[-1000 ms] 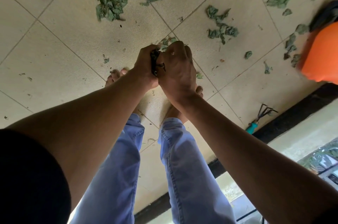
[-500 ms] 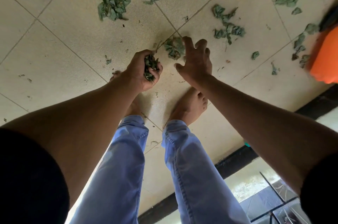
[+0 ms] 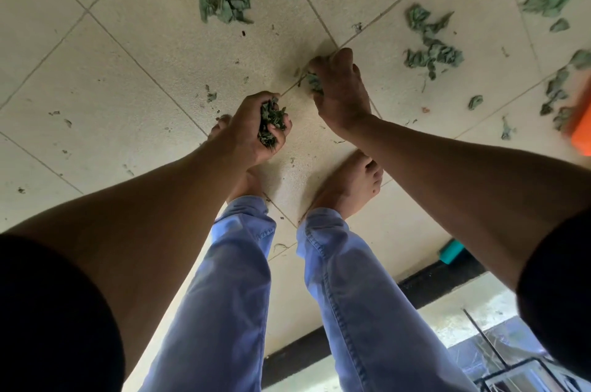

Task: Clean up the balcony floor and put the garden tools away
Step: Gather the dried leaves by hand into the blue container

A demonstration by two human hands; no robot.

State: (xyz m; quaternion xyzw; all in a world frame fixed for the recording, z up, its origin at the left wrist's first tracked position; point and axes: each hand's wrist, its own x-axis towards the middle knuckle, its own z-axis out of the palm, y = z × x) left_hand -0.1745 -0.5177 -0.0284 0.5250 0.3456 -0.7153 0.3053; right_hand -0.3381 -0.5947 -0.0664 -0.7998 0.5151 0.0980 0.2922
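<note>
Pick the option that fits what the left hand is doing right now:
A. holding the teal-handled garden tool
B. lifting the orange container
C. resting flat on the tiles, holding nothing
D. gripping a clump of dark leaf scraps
D: the left hand is curled round a clump of leaf scraps that sticks out between its fingers, above the tiled floor.

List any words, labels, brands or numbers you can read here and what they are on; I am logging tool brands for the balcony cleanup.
None: no readable text anywhere in the head view.
The orange object, the teal handle and the tiled floor show no lettering.
</note>
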